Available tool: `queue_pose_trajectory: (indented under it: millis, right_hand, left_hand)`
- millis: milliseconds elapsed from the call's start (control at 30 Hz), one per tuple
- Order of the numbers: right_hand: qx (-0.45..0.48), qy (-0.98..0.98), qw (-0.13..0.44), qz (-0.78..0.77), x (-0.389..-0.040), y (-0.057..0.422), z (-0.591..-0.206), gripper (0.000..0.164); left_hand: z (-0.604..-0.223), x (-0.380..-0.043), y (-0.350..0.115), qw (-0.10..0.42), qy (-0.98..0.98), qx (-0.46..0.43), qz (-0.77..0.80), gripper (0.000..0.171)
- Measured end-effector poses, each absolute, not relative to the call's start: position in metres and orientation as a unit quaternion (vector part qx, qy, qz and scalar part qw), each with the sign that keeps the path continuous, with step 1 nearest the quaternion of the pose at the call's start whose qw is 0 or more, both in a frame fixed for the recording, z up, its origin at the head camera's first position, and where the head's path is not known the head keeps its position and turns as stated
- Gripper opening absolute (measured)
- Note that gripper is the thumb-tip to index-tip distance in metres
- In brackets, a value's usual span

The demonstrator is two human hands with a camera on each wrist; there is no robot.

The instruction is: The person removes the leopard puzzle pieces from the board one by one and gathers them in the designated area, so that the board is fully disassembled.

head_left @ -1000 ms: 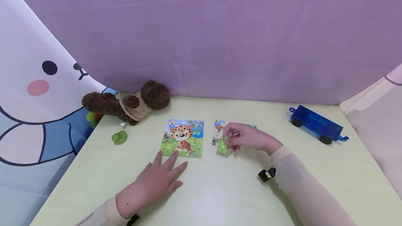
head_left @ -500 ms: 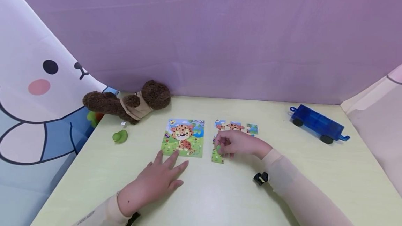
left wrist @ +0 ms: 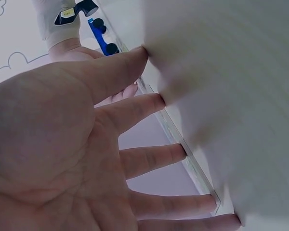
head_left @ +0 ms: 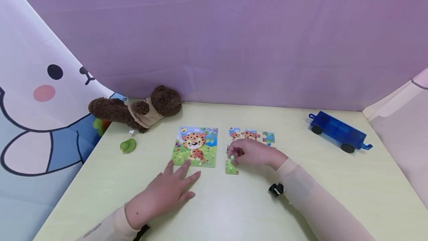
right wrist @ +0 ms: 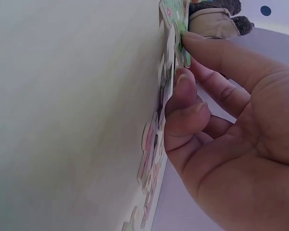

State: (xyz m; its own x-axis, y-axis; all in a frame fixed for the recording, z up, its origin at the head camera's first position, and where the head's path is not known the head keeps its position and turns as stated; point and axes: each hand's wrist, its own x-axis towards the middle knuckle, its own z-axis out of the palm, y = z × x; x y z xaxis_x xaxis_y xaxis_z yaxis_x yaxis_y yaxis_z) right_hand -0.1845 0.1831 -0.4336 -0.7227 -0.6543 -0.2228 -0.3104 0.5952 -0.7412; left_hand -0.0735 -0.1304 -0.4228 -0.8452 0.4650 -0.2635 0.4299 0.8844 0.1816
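Observation:
In the head view, my left hand (head_left: 164, 196) lies with fingers spread, its fingertips at the lower edge of a leopard picture puzzle board (head_left: 194, 146). Its straight fingers (left wrist: 154, 156) touch that board's edge and the table in the left wrist view. To the board's right, my right hand (head_left: 255, 153) pinches a green jigsaw piece (head_left: 232, 168) between thumb and fingers. The right wrist view shows the thumb on this jigsaw piece (right wrist: 174, 17), which is tilted against the tabletop. Several other jigsaw pieces (head_left: 268, 137) lie spaced apart beyond the right hand, which partly hides them.
A brown plush toy (head_left: 143, 111) lies at the back left, with a small green toy duck (head_left: 128, 145) in front of it. A blue toy wagon (head_left: 337, 131) stands at the back right. A purple cloth (head_left: 234, 40) hangs behind the table (head_left: 227, 211).
My right hand has moved left and toward the table's front with the green jigsaw piece, uncovering pieces behind it. Over the last half second it barely shifts. My left hand stays put.

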Motion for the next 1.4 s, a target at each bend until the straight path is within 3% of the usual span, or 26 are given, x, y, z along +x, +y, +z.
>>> queue_pose_trajectory:
  millis: [333,700,967,1400]
  right_hand:
    - [-0.266,0.869,0.218,-0.357,-0.189,0.17,-0.426,0.017]
    - [-0.279,0.833,0.235,-0.415,-0.199,0.104,-0.436,0.04]
    - [-0.272,0.822,0.238,-0.439,-0.205,0.081,-0.443,0.042]
    - [-0.28,0.841,0.237,-0.398,-0.208,0.075,-0.443,0.045]
  left_hand:
    - [-0.418,-0.077,-0.13,0.159,0.956,0.243,0.046,0.061]
    - [-0.418,-0.08,-0.133,0.145,0.952,0.267,0.02,0.059]
    - [-0.42,-0.079,-0.136,0.123,0.954,0.275,-0.011,0.059]
    - [-0.411,-0.098,-0.164,0.132,0.95,0.278,0.053,0.067]
